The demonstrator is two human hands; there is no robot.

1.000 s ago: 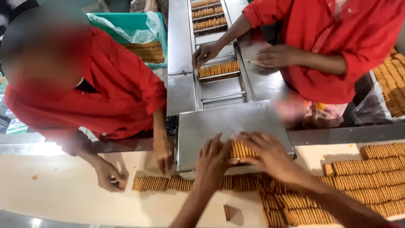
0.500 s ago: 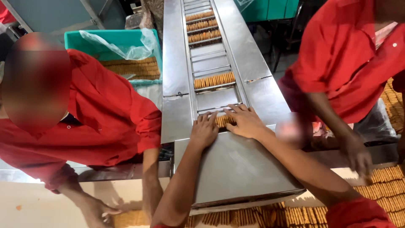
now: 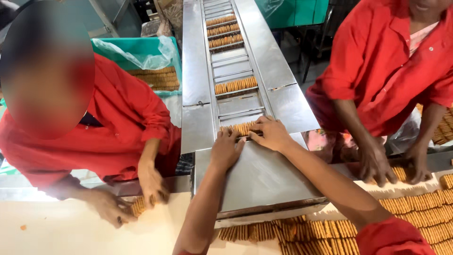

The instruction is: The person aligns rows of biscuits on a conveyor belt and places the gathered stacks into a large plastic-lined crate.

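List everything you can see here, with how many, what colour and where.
Conveyor: one, steel, centre, running away from the camera.
Biscuit rows on conveyor: five, golden, in slots.
Loose biscuits: many, golden, table at lower right.
Crate: one, green, plastic-lined, left, holding biscuits.
Co-workers: two, red shirts, either side, hands at table biscuits.
Table: one, cream, bottom.
Left hand: at nearest biscuit row.
Right hand: on the same row.

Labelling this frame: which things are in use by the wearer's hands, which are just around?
In use: left hand, right hand, biscuit row, conveyor.
Around: green crate, table biscuits, co-workers' hands.
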